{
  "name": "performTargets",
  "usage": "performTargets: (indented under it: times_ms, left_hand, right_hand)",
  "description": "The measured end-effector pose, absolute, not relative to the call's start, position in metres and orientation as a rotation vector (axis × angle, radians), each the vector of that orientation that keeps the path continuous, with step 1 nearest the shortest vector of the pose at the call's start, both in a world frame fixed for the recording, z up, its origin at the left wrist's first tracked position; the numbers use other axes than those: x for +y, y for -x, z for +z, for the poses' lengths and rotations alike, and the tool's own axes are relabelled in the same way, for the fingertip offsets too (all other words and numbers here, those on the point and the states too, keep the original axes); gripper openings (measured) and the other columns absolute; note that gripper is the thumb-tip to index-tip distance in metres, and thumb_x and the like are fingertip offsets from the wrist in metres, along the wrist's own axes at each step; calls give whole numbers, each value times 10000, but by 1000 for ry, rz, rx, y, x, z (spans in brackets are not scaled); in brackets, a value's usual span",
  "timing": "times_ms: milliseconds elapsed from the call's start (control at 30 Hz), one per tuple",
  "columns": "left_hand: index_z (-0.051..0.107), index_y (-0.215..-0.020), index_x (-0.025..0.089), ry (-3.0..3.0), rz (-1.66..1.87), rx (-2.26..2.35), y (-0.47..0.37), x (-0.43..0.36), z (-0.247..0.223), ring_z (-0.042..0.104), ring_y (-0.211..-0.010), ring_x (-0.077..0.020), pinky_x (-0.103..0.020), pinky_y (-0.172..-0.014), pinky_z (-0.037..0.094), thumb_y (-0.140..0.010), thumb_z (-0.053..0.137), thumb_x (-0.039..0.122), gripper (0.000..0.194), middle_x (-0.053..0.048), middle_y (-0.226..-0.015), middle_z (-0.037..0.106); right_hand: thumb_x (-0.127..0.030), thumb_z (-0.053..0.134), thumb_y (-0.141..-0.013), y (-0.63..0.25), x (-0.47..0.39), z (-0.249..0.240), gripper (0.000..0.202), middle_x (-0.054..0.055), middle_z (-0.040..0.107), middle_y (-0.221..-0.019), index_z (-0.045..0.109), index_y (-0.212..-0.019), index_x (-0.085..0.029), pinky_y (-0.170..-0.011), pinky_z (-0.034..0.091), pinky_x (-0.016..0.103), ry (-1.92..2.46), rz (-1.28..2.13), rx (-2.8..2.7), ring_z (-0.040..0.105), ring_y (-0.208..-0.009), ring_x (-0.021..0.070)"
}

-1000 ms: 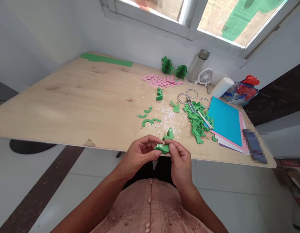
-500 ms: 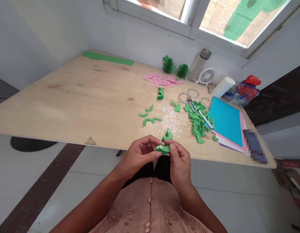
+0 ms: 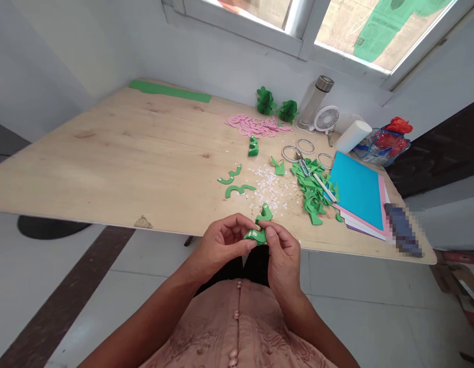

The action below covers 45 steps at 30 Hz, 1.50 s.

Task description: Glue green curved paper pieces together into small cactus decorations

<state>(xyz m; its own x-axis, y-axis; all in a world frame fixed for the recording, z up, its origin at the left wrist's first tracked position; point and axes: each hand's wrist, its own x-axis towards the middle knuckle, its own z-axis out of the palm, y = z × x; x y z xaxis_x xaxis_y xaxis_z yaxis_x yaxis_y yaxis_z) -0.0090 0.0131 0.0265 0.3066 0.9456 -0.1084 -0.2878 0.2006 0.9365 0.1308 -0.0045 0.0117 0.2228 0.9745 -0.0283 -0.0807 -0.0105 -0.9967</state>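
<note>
At the table's (image 3: 106, 168) near edge, a person's left hand (image 3: 223, 237) and right hand (image 3: 283, 250) pinch a curved green paper piece (image 3: 255, 235), its near part lying crosswise between them

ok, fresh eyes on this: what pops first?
Probably the bright blue rectangular paper sheet, at the right of the pale wooden table. Next, the heap of jagged green paper scraps left of it. Then, at the near edge, the bare left hand and right hand, both holding a wavy green paper piece.
</note>
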Motion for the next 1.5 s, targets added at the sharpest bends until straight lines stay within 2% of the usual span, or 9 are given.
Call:
performTargets:
  times_ms: [233, 467, 867, 1200, 1500]
  left_hand:
    - [647, -855, 188, -1017, 1022, 830, 9, 12, 27, 474, -575, -93, -218, -563, 394, -708, 740, 232, 179, 30, -651, 562]
    - [626, -854, 183, -1112, 1012, 865, 10, 10, 28, 518, -704, -128, -241, -657, 428, -730, 705, 215, 151, 3, -739, 593]
    - [604, -852, 177, -1303, 983, 950, 10, 6, 29, 558, -743, -141, -251, -670, 459, -777, 630, 207, 85, -5, -780, 605]
    - [614, -832, 200, -1587, 1031, 1190, 6, 0, 47, 581, -715, -129, -249, -695, 463, -811, 566, 208, 53, 22, -753, 631]
    - [605, -800, 192, -1480, 1030, 1246, 6, -2, 43, 590, -703, -134, -254, -678, 468, -811, 559, 214, 52, 18, -743, 643]
  right_hand:
    - [-360, 639, -815, -130, -5, 13, 203, 46, 751, -889, 757, -894, -215, -720, 481, 306, 1263, 1096, -975, 648, -787, 188]
    - [-307, 649, -807, -128, -7, 16, 149, 24, 747, -863, 753, -878, -228, -720, 489, 290, 1253, 1106, -981, 646, -780, 173]
    - [-282, 626, -813, -125, -10, 21, 134, 10, 712, -783, 717, -877, -206, -676, 505, 268, 1286, 1088, -1013, 637, -735, 153]
    - [-268, 612, -843, -127, -14, 14, 135, 35, 687, -840, 703, -917, -202, -665, 487, 292, 1329, 797, -1233, 618, -754, 166]
    - [-169, 577, -865, -129, -15, 13, 164, 11, 646, -783, 669, -989, -223, -640, 473, 269, 1233, 499, -1483, 597, -718, 146]
